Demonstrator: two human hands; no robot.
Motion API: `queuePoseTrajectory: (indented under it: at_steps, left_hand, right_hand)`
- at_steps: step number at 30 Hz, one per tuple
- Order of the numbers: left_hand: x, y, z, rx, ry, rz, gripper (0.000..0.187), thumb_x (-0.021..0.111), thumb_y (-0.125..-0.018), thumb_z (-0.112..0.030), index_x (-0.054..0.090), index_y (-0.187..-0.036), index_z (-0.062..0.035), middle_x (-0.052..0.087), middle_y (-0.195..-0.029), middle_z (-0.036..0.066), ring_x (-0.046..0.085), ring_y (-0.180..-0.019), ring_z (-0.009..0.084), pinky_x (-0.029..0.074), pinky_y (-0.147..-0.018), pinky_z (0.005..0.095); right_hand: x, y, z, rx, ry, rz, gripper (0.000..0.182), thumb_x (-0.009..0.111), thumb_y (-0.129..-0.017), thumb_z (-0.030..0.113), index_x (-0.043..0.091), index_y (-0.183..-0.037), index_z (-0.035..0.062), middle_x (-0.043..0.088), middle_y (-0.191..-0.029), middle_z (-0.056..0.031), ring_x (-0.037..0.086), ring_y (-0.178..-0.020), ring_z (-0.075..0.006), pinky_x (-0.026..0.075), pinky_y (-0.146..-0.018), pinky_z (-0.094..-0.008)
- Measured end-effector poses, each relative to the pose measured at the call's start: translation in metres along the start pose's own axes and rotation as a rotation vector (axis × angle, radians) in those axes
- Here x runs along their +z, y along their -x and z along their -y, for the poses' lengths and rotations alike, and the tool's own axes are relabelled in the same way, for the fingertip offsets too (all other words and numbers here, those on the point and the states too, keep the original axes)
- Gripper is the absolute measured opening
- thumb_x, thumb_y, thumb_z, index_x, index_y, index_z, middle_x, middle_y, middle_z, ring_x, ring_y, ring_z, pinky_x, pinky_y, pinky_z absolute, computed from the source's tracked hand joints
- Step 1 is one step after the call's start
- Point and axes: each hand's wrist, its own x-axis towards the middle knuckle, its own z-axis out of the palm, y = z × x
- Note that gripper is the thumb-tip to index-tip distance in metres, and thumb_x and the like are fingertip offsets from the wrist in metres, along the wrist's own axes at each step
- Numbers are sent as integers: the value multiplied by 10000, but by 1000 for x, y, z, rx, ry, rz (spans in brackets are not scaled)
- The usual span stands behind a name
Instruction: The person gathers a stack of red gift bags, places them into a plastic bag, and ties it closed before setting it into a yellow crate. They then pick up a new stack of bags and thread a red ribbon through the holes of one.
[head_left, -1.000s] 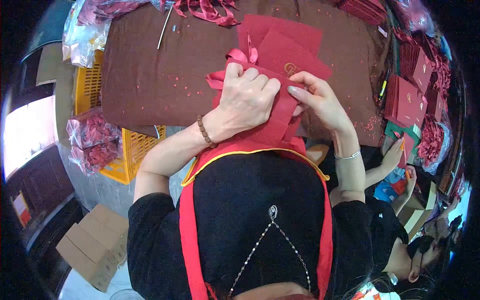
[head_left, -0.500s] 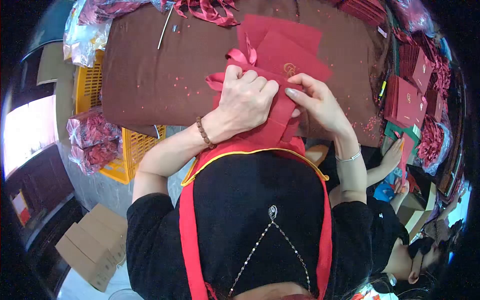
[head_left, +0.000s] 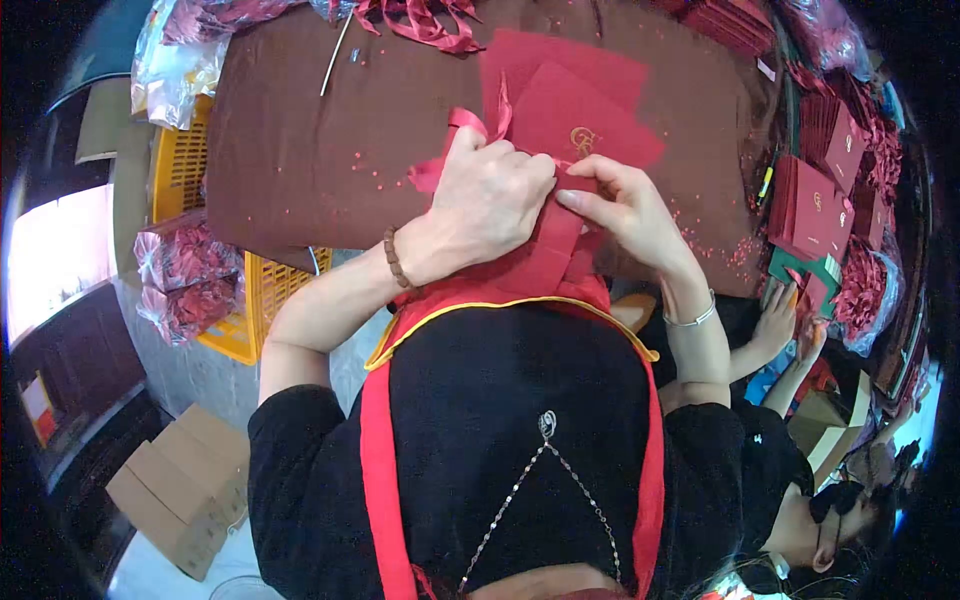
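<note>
My left hand (head_left: 490, 195) is closed in a fist over a red folded card (head_left: 555, 240) at the table's near edge, just above my apron. A loop of shiny red ribbon (head_left: 468, 120) sticks out past its knuckles. My right hand (head_left: 637, 215) pinches the card's upper right edge between thumb and forefinger, close to the left hand. Beyond both hands lie flat red cards (head_left: 565, 100), the upper one with a gold emblem. What the left fingers grip underneath is hidden.
A brown cloth-covered table (head_left: 290, 150) carries red specks and a thin white stick (head_left: 337, 55). Stacked red cards (head_left: 800, 205) stand at right, near a co-worker's hands (head_left: 775, 325). Yellow crates (head_left: 275, 300) and bagged red ribbons (head_left: 190, 275) are at left; cardboard (head_left: 190, 480) lies lower left.
My right thumb and forefinger have shifted slightly left and closer to my left hand along the card's edge. The co-worker's hands have moved on a red piece at right.
</note>
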Motion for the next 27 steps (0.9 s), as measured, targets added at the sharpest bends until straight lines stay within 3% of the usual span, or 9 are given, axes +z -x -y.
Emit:
queuePoseTrajectory:
  at_steps: [6,9,13,15,19,27]
  left_hand:
    - [-8,3,-3,-4,-110,34,139,568,-795,-199,485,-736,-105,524,-639,29,507,-645,188,318,-665,362]
    - [-28,1,-4,-6,-128,95,123,580,-798,-233,554,-759,-120,533,-685,8,507,-703,173,326,-700,356]
    - [-36,-3,9,-95,-13,-33,178,648,-747,-283,619,-864,-153,570,-829,3,520,-817,178,319,-742,345]
    - [-37,-5,14,-71,24,-2,210,650,-745,-280,620,-905,-147,573,-848,4,519,-854,178,319,-751,340]
    - [-32,-5,22,-30,89,54,298,674,-712,-321,618,-942,-140,563,-889,14,500,-912,193,312,-767,337]
    - [-29,-13,32,97,170,86,349,718,-642,-361,586,-846,-111,557,-807,0,506,-812,182,324,-745,326]
  right_hand:
    - [2,-1,-6,-73,65,-42,250,627,-805,145,587,-1008,5,598,-754,4,478,-622,-28,408,-548,-212]
    - [1,0,-4,-92,145,-74,261,627,-801,155,588,-1015,12,606,-746,-20,473,-638,-24,406,-560,-220]
    - [4,0,-4,-141,163,-103,245,610,-815,166,588,-1015,27,606,-724,-59,483,-610,-48,409,-550,-242]
    - [4,1,3,-73,204,-91,245,606,-818,166,583,-1020,28,610,-728,-59,500,-614,-68,418,-563,-251]
    - [2,-1,-1,-141,265,-84,252,604,-820,171,579,-1025,27,616,-756,-62,518,-628,-76,426,-565,-250]
    - [4,4,16,-108,199,-24,220,592,-826,143,571,-996,6,619,-824,-80,534,-669,-83,445,-594,-257]
